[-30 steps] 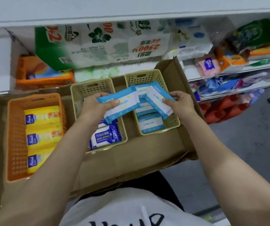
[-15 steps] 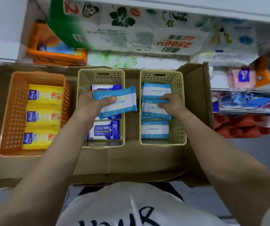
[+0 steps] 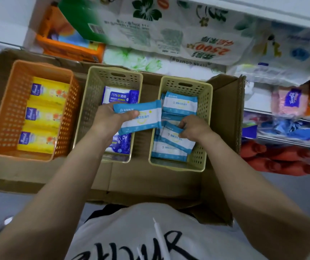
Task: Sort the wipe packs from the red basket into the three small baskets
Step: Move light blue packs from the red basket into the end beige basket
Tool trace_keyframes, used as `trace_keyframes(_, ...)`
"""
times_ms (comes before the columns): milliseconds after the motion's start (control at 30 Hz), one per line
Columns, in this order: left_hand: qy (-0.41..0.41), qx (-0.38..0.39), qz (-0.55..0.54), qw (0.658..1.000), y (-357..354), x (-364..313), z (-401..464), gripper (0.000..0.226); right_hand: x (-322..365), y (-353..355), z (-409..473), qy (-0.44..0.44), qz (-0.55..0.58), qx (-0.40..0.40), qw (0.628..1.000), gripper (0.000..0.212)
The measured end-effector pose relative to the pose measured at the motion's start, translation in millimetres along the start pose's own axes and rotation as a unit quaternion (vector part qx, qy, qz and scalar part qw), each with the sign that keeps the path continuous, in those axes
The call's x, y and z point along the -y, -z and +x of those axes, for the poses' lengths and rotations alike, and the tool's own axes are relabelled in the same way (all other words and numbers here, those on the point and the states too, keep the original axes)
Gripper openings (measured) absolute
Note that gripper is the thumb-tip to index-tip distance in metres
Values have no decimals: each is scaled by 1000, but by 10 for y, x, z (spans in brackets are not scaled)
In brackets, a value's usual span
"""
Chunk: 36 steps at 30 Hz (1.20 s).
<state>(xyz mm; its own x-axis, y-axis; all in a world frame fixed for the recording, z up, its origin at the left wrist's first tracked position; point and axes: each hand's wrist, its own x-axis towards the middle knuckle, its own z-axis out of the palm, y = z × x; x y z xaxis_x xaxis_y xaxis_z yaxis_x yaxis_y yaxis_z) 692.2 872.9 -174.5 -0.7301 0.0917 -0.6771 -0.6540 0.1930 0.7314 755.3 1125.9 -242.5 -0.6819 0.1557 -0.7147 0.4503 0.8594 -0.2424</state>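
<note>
Head view: I am watching my left hand (image 3: pixel 111 119) gripping one light-blue wipe pack (image 3: pixel 139 117), thumb curled over its near-left corner, holding it across the gap between the middle basket (image 3: pixel 94 102) and the right basket (image 3: pixel 204 102). My right hand (image 3: pixel 193 128) is reaching down into the right basket, fingers curled and pinching the edge of a tilted blue pack (image 3: pixel 174 137) lying on the others there.

I am counting three small baskets sitting side by side in an opened cardboard box (image 3: pixel 150 184): an orange basket (image 3: pixel 9 109) on the left and two beige ones. The orange one is carrying three yellow packs (image 3: pixel 43 117) in a row. The middle one is showing two dark-blue alcohol packs (image 3: pixel 120 96), one far and one near, partly hidden by my left hand. In the right one I am making out about four blue packs, though overlaps are blurring the count.

Compared with half a second ago, my right hand is now lifting a pack's edge rather than pressing flat, and the held pack is sitting closer to the right basket.
</note>
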Motion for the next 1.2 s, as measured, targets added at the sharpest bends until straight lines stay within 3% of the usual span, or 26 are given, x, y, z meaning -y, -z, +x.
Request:
trace_keyframes(200, 9, -3, 2, 1000, -102, 13, -61, 44, 148, -179, -93, 42, -65, 61, 995, 40)
trace_keyframes(400, 22, -13, 15, 1000, -134, 42, -61, 45, 124, -466, -183, 23, -82, -24, 996, 40)
trace_keyframes(467, 24, -9, 21, 999, -168, 49, -37, 45, 79, -387, -234, 26, 36, -148, 988, 27)
trace_keyframes(533, 29, 4, 43, 999, -234, 45, -13, 44, 67, -162, -267, 28, 216, -263, 940, 13)
trace_keyframes(567, 33, 16, 57, 998, -275, 33, -4, 43, 69, -8, -279, 36, 303, -262, 916, 11)
trace_keyframes(633, 32, 48, 82, 995, -377, -3, 13, 38, 91, 311, -312, 92, 407, -156, 895, 16)
trace_keyframes(700, 15, 79, 109, 991, -493, -39, 26, 29, 120, 502, -324, 155, 371, -16, 915, 28)
trace_keyframes(767, 2, 83, 113, 990, -621, -51, 42, 28, 120, 558, -280, 163, 268, 53, 948, 30)
trace_keyframes(867, -65, 12, 165, 984, -771, 9, 109, 33, 15, 606, -143, 108, 258, -38, 959, 21)
trace_keyframes(933, -94, -19, 199, 975, -827, 80, 164, 45, -109, 680, -36, 42, 257, -135, 956, 34)
trace_keyframes(1033, -81, -3, 229, 970, -883, 220, 240, 54, -193, 760, 163, 5, 195, -132, 972, 44)
trace_keyframes(1133, -77, 2, 242, 967, -920, 311, 297, 50, -56, 736, 331, 29, 115, -122, 985, 43)
trace_keyframes(1200, -69, -4, 227, 971, -922, 321, 332, 47, 37, 641, 409, 26, 51, -156, 986, 51)
